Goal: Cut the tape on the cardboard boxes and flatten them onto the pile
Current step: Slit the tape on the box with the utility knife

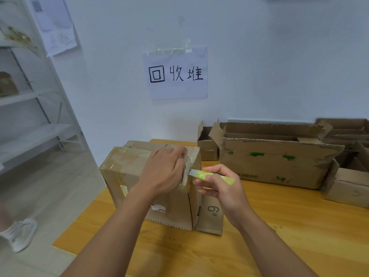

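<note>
Currently:
step: slitting tape [186,168] on box [139,176]
left hand [163,170]: pinches loose tape taut
right hand [221,186]: grips knife [211,175]; keep blade shallow, away from fingers

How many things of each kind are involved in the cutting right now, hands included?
Bare hands: 2 (left hand, right hand)
Taped brown cardboard box: 1
Peeled strip of clear tape: 1
Yellow-green utility knife: 1
Total: 5
</note>
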The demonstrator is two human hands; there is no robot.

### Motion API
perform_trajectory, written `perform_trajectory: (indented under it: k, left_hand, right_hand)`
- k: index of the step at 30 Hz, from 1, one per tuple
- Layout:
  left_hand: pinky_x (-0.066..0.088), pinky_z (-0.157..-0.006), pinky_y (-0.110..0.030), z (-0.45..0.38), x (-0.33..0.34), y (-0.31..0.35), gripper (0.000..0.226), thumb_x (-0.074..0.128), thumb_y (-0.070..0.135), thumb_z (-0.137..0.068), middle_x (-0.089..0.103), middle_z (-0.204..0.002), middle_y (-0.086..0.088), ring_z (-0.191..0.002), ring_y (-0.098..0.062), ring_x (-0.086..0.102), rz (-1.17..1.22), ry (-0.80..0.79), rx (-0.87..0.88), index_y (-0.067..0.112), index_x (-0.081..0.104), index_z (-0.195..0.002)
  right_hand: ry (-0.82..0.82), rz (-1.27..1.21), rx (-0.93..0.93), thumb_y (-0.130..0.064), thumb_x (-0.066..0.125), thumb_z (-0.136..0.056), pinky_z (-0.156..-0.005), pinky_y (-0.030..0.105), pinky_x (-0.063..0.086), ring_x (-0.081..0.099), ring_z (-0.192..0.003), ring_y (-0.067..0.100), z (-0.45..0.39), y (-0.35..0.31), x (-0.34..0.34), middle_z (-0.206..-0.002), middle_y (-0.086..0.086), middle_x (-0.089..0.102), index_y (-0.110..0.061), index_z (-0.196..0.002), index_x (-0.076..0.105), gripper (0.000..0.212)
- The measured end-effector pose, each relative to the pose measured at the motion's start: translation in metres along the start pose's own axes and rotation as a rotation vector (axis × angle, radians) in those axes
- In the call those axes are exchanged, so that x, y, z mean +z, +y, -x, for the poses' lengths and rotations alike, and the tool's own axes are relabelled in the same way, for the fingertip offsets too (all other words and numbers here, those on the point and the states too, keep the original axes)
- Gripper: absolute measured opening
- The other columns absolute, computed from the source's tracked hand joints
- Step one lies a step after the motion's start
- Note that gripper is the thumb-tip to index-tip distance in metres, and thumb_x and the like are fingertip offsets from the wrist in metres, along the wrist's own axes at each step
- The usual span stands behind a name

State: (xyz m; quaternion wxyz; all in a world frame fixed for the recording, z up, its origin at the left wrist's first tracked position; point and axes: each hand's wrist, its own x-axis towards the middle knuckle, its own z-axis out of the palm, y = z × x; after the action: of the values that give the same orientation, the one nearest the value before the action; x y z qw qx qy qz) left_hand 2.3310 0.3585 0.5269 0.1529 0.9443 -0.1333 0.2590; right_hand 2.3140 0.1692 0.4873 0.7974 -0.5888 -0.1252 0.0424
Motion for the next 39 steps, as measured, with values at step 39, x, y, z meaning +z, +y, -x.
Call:
perform_trajectory:
  k: [39]
  left_hand:
    - [0.031,-0.091,-0.021,0.126,-0.036,0.025,0.048,0.017,0.048,-0.106,0.060,-0.105,0.022,-0.106,0.001,0.051,0.074,0.377,-0.044,0.034,0.063,-0.108]
  right_hand:
    - [0.097,0.728,-0.336,-0.053,0.052,-0.096,-0.064,0.024,0.041,0.054,-0.084,-0.001,-0.036,0.017,0.023,-0.095,-0.032,0.056,-0.052,-0.123,0.041,0.029]
